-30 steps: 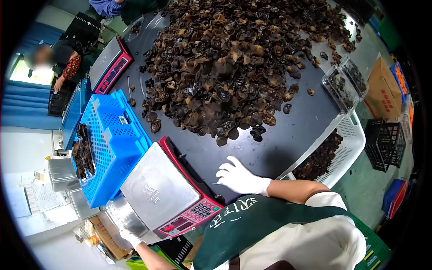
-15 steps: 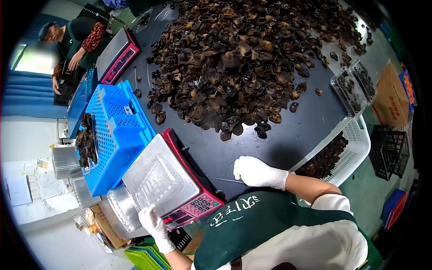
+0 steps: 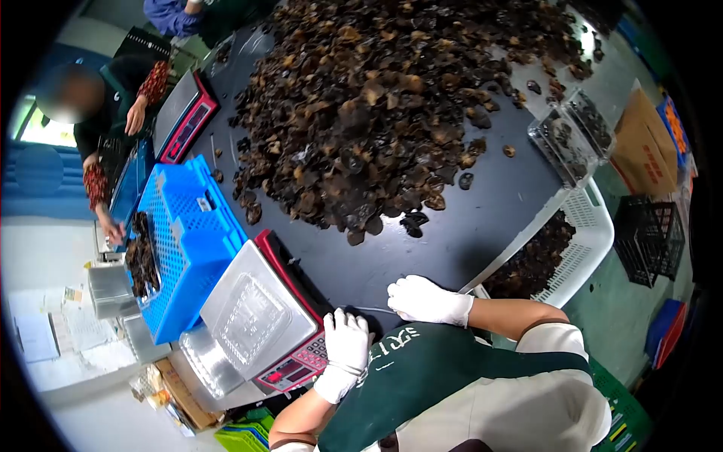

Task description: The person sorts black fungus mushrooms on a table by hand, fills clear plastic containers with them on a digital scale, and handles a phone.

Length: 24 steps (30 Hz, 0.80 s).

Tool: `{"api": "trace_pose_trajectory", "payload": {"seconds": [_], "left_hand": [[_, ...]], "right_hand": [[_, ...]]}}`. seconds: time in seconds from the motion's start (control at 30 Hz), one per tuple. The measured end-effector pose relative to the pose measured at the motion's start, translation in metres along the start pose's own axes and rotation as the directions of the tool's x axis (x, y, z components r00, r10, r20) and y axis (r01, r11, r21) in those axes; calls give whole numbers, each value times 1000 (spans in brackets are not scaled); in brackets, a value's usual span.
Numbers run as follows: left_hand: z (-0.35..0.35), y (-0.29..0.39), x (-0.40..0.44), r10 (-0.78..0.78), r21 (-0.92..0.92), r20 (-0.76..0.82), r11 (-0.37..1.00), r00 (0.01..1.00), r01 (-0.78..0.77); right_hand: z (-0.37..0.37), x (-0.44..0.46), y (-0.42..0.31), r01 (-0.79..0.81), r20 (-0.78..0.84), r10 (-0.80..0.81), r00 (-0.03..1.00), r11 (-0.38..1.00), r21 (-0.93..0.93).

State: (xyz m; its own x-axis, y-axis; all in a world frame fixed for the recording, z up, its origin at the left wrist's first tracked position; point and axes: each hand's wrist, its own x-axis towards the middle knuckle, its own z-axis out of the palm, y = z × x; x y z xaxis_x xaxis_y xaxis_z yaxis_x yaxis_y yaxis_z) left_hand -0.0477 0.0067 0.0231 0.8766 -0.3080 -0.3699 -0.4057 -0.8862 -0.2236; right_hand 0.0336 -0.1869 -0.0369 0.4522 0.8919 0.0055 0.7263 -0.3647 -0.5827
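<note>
My left hand (image 3: 345,348), in a white glove, rests by the keypad corner of a red-framed weighing scale (image 3: 310,354). Its fingers lie forward over the edge, slightly apart and holding nothing visible. My right hand (image 3: 428,300), also gloved, is at the near edge of the dark table (image 3: 482,226); its fingers are curled in and nothing shows in them. A clear plastic tray (image 3: 256,316) sits on the scale's steel plate. Beyond my hands spreads a large heap of dark brown wood ear mushrooms (image 3: 361,128).
Left of the scale stands a blue crate (image 3: 188,233) with a tray of mushrooms on it. Clear containers (image 3: 572,139) and a white basket (image 3: 587,248) are at the right. A second scale (image 3: 184,117) and a co-worker (image 3: 113,113) are at far left.
My left hand has moved right, from the scale's front left corner to its keypad side. My right hand stays nearly in place. The co-worker's hand now reaches toward the mushroom tray on the crate.
</note>
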Motion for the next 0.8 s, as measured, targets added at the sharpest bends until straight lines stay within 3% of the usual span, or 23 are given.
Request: {"api": "trace_pose_trajectory", "payload": {"seconds": [0.13,0.2,0.27,0.3,0.37,0.4,0.47,0.53,0.57,0.6,0.67,0.8], "left_hand": [[43,0,13,0,30,193,1000,981,-6],[49,-3,17,7,-13,137,1000,991,-6],[46,-8,20,36,-76,212,997,977,-21],[49,-11,19,76,-100,188,993,979,-58],[49,-12,16,108,-102,181,991,978,-90],[48,-11,17,130,-108,173,988,976,-112],[46,-11,18,101,-166,237,984,966,-62],[50,-5,18,33,-82,276,997,961,-11],[55,-3,15,18,-35,223,999,975,-11],[61,-2,15,16,-38,223,999,975,-7],[70,-1,13,-8,-5,221,1000,975,9],[75,0,13,12,-72,205,997,979,3]], "right_hand": [[3,-17,9,14,-125,-10,992,999,31],[-1,-27,12,-52,-47,58,997,992,112],[-18,-49,21,-126,-16,132,991,972,200],[-27,-65,26,-212,59,207,977,972,102],[-77,-80,23,-464,320,493,809,870,-166],[-81,-91,31,-514,291,544,787,839,-177],[-84,-99,40,-562,20,577,816,802,-200],[-94,-90,42,-580,-154,570,807,814,-30],[-90,-83,47,-563,-248,545,801,827,-1],[-87,-74,53,-486,-413,475,777,870,86],[-76,-44,74,-475,-540,528,655,844,248],[-52,11,102,-561,-665,595,451,769,308]]}}
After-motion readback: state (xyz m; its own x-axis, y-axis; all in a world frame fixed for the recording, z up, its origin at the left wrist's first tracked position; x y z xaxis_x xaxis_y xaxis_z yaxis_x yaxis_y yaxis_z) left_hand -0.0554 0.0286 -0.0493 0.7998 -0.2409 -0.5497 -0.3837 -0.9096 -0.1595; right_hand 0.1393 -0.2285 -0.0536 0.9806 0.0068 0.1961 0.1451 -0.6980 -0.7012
